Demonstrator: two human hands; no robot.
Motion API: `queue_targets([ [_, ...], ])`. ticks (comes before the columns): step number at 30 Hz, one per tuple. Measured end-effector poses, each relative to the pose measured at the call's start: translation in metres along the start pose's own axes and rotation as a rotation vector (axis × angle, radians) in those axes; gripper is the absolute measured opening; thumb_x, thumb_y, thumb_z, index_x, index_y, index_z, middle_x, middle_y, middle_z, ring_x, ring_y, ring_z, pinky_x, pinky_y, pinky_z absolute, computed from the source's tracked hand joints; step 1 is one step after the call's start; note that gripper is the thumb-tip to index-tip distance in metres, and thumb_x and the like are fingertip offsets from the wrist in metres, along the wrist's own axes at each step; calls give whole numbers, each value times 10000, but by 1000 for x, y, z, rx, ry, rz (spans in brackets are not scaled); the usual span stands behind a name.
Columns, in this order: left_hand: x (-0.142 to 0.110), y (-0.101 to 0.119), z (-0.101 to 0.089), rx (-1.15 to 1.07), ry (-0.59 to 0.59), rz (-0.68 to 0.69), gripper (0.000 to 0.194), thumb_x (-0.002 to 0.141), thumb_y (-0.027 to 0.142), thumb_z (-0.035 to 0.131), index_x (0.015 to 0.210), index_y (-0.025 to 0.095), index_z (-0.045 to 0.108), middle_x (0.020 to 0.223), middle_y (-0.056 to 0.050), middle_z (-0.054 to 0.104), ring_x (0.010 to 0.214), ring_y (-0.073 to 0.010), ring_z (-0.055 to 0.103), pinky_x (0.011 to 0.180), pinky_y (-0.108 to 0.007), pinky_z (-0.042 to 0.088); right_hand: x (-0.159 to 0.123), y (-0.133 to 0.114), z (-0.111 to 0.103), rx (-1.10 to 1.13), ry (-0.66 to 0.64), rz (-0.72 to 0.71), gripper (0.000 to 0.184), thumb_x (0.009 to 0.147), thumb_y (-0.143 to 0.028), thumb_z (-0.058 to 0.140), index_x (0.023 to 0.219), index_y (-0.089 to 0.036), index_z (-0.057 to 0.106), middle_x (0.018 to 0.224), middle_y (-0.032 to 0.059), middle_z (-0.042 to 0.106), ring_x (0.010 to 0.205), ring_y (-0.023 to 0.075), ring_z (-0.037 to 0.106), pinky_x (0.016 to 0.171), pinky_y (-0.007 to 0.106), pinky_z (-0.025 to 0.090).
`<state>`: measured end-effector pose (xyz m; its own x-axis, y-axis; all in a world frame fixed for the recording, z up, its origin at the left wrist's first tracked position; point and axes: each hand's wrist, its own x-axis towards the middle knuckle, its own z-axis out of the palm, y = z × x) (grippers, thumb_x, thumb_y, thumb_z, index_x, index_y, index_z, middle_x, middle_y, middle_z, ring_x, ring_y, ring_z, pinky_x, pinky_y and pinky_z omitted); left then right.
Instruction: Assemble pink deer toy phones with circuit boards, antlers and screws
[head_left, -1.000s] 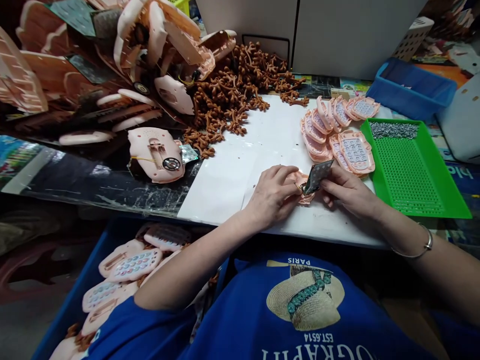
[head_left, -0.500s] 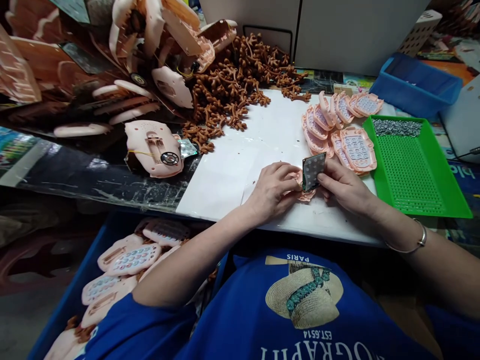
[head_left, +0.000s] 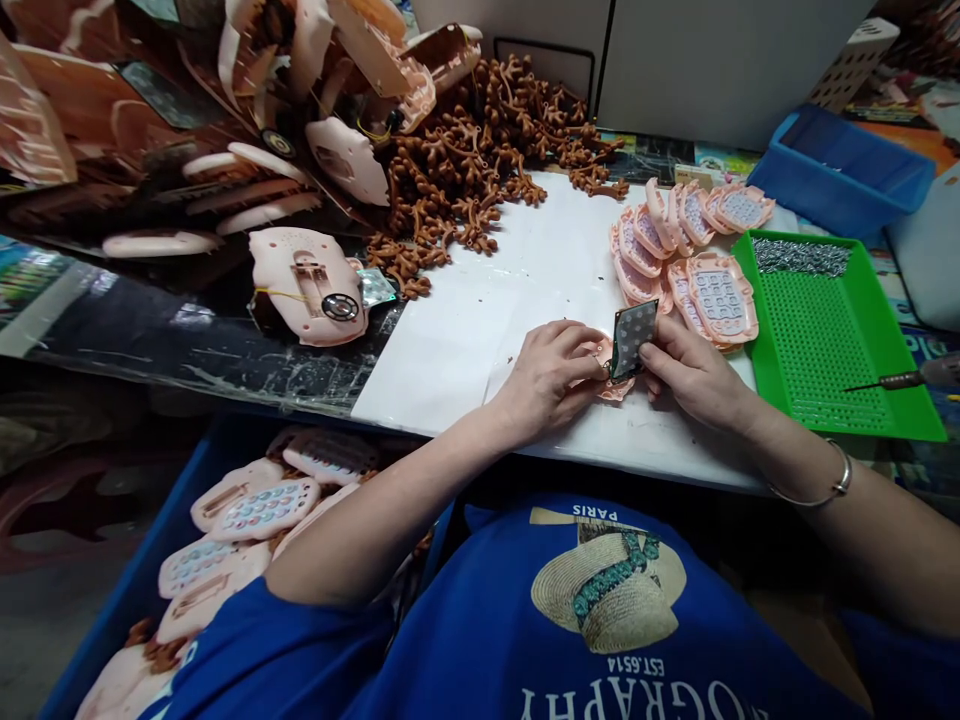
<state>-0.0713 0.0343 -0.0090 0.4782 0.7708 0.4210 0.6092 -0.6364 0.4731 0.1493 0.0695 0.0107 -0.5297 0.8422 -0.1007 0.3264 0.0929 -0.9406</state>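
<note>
With our right hand (head_left: 694,378) we grip a circuit board (head_left: 634,342) between thumb and fingers, holding it tilted up on edge above the white work surface (head_left: 450,370). Just below it lies a small pink plastic shell (head_left: 616,388), partly hidden by the board and our hands. The fingers of our left hand (head_left: 546,382) curl over the shell's left side; we cannot tell whether they pinch it. Beyond our right hand, pink keypad shells (head_left: 721,300) overlap in a curved row beside a green tray (head_left: 817,330), which holds silvery screws (head_left: 801,256) at its far end. A screwdriver (head_left: 900,380) reaches over the tray's right edge. Brown plastic pieces (head_left: 457,170) are heaped well apart, beyond our left hand.
</note>
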Motion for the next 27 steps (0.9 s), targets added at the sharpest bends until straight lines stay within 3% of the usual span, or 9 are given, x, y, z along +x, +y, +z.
queue_targets([
  [15, 0, -1, 0, 17, 2, 28, 155, 926, 314, 609, 918, 221, 734, 1232, -84, 653, 1155, -243, 542, 1007, -406, 410, 3, -15, -4, -271, 20, -47, 96, 956, -282, 459, 913, -224, 522, 625, -37, 529, 506, 128, 535, 518, 293, 451],
  [27, 0, -2, 1, 5, 8, 25, 163, 926, 326, 612, 966, 233, 740, 1215, -80, 659, 1144, -244, 550, 998, -405, 411, 7, -22, -7, -272, -55, -17, 112, 948, -274, 447, 950, -216, 544, 661, -26, 545, 520, 138, 547, 536, 317, 468],
])
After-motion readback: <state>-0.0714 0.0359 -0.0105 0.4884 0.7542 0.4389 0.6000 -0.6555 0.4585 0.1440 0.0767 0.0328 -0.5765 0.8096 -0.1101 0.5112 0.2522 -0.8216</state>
